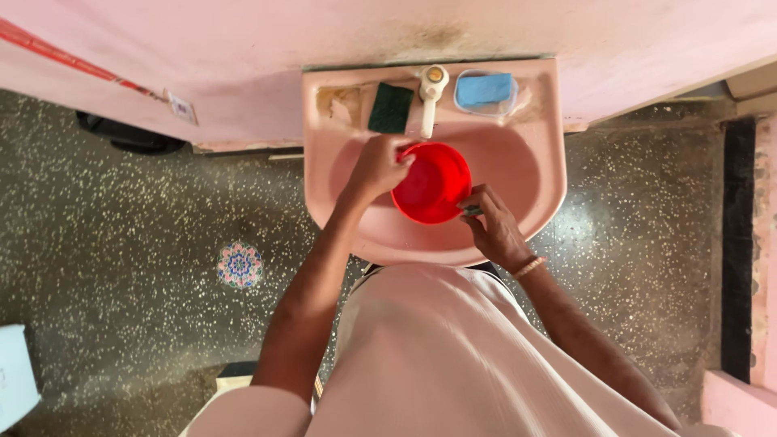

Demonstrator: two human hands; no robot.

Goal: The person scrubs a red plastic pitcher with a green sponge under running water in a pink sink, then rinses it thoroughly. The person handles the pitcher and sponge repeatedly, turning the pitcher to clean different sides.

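Now, bowl: you've got the red bowl [431,183] tipped up in the pink basin [518,166], right under the tap [430,99].
Left hand: your left hand [379,166] is wrapped over the bowl's left rim, fingers closed on it.
Right hand: your right hand [488,226] is pinched on the near right rim; something small and greenish seems tucked in the fingers, too small to tell.
Slip risk: if the rim is wet, it could slide from either grip and knock the basin wall.
Splash risk: as the bowl is tilted, water from the tap could spill off onto your pink garment [437,356].
Ledge: the green scrub pad [391,108] and the blue soap in its clear dish [485,91] sit at the far edge, near enough for a lifted bowl to clip them.
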